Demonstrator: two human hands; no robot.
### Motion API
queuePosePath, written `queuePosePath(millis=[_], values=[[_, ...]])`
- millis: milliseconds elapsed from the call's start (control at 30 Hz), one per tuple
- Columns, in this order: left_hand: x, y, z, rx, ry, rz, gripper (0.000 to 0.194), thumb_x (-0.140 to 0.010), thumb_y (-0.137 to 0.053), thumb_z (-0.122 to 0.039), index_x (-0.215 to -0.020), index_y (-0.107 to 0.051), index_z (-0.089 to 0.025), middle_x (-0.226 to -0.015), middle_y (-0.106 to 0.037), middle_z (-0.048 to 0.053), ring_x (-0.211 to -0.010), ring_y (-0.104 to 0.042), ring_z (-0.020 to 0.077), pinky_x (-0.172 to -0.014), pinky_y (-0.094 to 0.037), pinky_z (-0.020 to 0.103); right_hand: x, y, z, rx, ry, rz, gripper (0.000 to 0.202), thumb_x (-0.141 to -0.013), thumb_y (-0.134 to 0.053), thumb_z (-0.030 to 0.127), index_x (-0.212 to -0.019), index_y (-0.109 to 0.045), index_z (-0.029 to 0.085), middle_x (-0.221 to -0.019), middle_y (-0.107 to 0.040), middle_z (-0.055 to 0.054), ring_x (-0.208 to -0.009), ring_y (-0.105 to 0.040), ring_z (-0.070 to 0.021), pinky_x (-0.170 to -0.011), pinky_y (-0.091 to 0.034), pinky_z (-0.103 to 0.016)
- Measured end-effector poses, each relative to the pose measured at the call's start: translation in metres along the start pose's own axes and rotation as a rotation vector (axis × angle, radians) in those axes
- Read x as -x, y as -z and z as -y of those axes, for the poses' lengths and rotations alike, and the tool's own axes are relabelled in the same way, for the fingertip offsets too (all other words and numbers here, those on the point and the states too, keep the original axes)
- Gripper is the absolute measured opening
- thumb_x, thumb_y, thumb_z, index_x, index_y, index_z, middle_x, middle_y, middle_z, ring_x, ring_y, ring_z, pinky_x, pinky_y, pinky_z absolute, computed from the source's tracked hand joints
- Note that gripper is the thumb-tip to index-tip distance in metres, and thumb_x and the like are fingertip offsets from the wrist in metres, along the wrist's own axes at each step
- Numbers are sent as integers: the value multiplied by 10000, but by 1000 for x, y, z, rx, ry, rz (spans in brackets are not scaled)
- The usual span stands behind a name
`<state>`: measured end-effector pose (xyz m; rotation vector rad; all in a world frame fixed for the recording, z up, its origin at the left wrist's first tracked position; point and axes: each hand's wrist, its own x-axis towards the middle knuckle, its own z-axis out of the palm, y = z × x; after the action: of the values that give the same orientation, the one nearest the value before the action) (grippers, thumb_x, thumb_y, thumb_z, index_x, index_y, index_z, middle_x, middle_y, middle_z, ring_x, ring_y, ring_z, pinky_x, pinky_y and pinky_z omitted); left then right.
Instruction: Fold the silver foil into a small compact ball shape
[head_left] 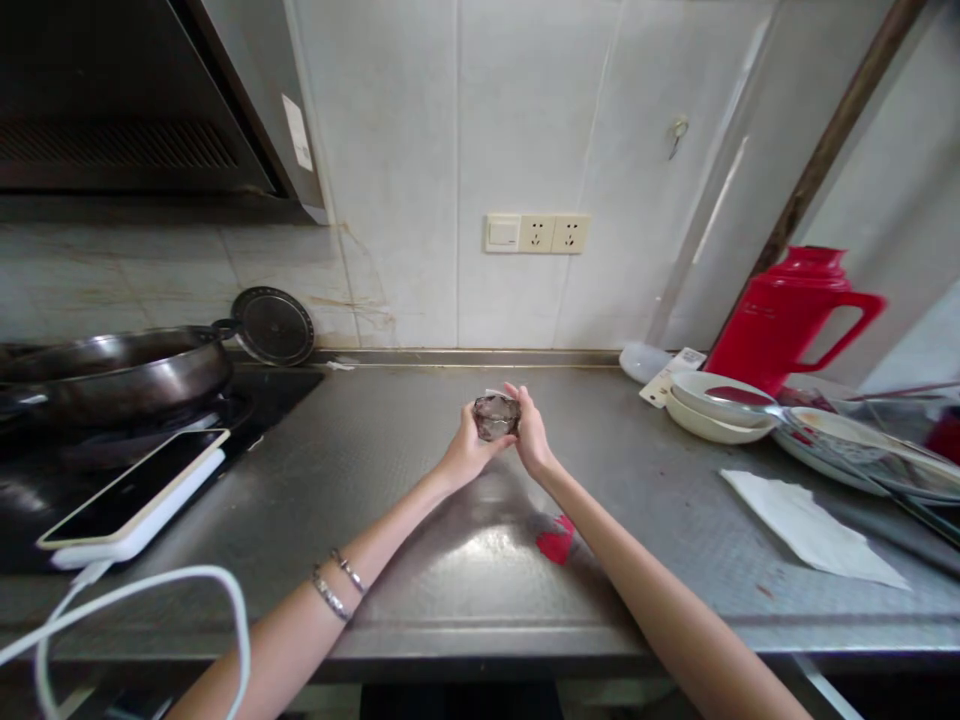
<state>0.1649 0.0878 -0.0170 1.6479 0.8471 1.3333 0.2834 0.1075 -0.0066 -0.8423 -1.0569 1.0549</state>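
Both hands are wrapped round a small, see-through glass cup [495,418] with a dark, wavy rim, just above the steel counter. From the left side my left hand [466,452] grips it, thumb across the front. My right hand [531,432] closes on the opposite side, fingers along its far edge. A whitish tint shows inside the cup; whether that is contents or glass, I cannot tell. Beneath my right forearm a red patch [555,540] shows on the counter.
At the left, a steel pan [112,378] stands on the black cooktop, near a phone [135,490] on a white block with a cable. To the right are a red thermos jug [787,315], stacked bowls [716,420], plates [862,445] and a white paper sheet [814,525].
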Motion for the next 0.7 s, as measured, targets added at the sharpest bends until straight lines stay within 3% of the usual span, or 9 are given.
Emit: queuePosePath(millis=[133,267,367,467,567,700], values=[[-1,-1,2,-40,-80,-113,637,-694,-755,-331,-1158,-345,-180,-1241,-540,150,-1144,-552,250,-1036,-387,449,2,-5,-7,100,55,-57,564,-826,-442,616,-1168,-638,213,-1261,-616,-40,-1233,-496,-228,-1085,-298,-358],[0,-1,-2,-30,-38,-29,660,-740,-712,-338,-1256,-329,-188,-1291,-534,142,-1188,-529,260,-1058,-370,467,-5,1,-8,31,26,-30,557,-836,-417,617,-1149,-646,217,-1202,-653,-37,-1140,-567,-225,-982,-413,-345],[2,-1,-6,19,-47,85,546,-816,-629,-322,-1286,-386,-185,-1306,-546,131,-1228,-510,248,-1089,-349,436,-14,12,-3,-40,-48,-35,581,-829,-401,633,-1116,-661,199,-1088,-703,-47,-978,-647,-232,-816,-505,-333],[0,0,-7,10,-39,68,563,-775,-678,-309,-1265,-440,-167,-1273,-576,148,-1154,-573,263,-1035,-411,440,-17,18,4,-74,-94,-11,576,-816,-419,638,-1057,-688,190,-960,-738,-50,-862,-678,-229,-719,-524,-319],[-3,2,-5,-7,-16,15,671,-626,-803,-290,-1207,-500,-145,-1184,-630,146,-1079,-612,276,-987,-449,442,-12,16,10,-103,-117,64,549,-811,-442,631,-1007,-706,191,-920,-746,-54,-816,-688,-222,-738,-527,-327],[-3,3,-1,111,24,89,693,-595,-814,-311,-1188,-495,-149,-1138,-639,127,-973,-643,256,-818,-541,390,-5,8,9,-123,-123,134,541,-810,-449,628,-969,-719,187,-943,-745,-67,-822,-691,-229,-785,-526,-353]])
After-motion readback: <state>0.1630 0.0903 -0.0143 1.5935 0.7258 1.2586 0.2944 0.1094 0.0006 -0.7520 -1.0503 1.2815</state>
